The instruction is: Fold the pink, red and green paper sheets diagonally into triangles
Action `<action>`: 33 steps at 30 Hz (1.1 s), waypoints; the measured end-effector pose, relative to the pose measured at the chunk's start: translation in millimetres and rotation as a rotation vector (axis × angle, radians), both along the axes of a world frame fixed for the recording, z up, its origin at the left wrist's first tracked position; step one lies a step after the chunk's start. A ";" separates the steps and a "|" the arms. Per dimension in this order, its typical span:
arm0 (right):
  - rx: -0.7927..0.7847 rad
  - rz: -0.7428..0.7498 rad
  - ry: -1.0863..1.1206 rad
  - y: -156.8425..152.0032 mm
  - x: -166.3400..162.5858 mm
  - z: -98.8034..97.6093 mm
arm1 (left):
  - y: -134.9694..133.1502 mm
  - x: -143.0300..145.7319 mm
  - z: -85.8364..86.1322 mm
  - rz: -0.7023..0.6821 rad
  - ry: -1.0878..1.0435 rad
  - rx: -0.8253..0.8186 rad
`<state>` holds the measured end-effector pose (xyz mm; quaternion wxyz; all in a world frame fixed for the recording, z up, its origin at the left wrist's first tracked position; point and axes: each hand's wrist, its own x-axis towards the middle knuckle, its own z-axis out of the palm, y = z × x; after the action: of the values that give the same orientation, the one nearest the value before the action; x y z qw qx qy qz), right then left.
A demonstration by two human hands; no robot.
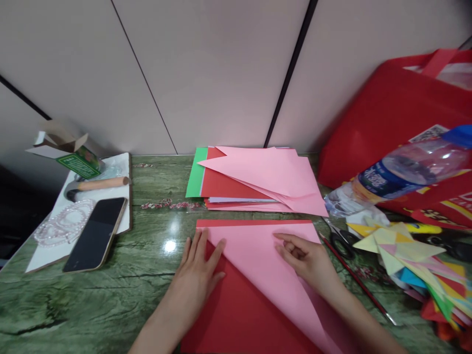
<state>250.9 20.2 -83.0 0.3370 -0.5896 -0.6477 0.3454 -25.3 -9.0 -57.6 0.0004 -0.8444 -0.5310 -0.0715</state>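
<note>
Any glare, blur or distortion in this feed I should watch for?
Head view: a bright glare spot on the green table, left of the left hand; head view: paper scraps at right look soft; head view: the red bag seems stretched, perhaps by a wide lens.

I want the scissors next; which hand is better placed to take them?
Likely the right hand: the scissors lie on its own side, close by, while the left hand is spread at the left of the pink sheet.
</note>
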 end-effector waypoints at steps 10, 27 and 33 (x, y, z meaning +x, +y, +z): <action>0.092 0.030 -0.067 1.9 -0.3 6.4 | 1.5 -2.5 0.6 -0.038 0.052 0.028; 0.096 0.010 -0.102 2.9 -3.0 10.1 | 0.5 -3.2 -2.6 -0.009 0.022 0.021; 0.090 0.018 -0.108 2.5 -2.4 9.5 | -0.7 -1.5 -3.5 0.002 0.044 0.027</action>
<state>248.5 22.8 -73.5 0.3247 -0.5857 -0.6850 0.2869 -26.8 -9.7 -61.1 0.0234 -0.8453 -0.5305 -0.0598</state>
